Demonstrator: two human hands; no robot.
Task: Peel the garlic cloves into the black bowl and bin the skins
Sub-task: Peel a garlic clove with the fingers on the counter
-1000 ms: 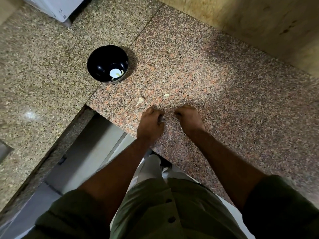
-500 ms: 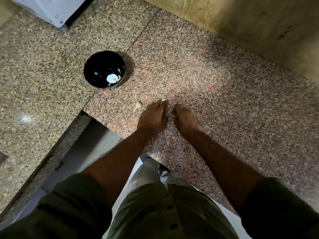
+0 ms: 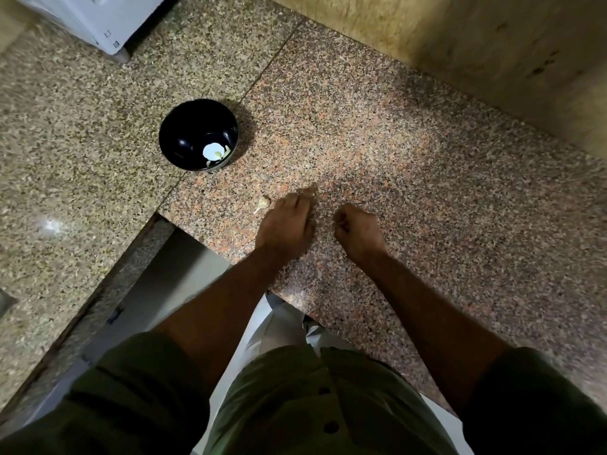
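A speckled granite counter point(image 3: 410, 165) fills the kitchen corner, reddish on this slab and more grey-beige on the slab beside it. The black bowl point(image 3: 198, 135) stands at the seam between the two slabs, and inside it lie a few pale peeled pieces with a bright spot among them. Nearer to the person than the bowl, one unpeeled garlic clove point(image 3: 262, 203) lies on the reddish slab. The left hand point(image 3: 286, 224) rests just beside this clove, on the side away from the bowl, its fingers reaching forward and down to the stone; I cannot tell if they pinch something. The right hand point(image 3: 358, 232) is farther from the bowl, apart from the left, its fingers curled in, perhaps around a small piece. A white appliance point(image 3: 95, 18) stands far behind the bowl.
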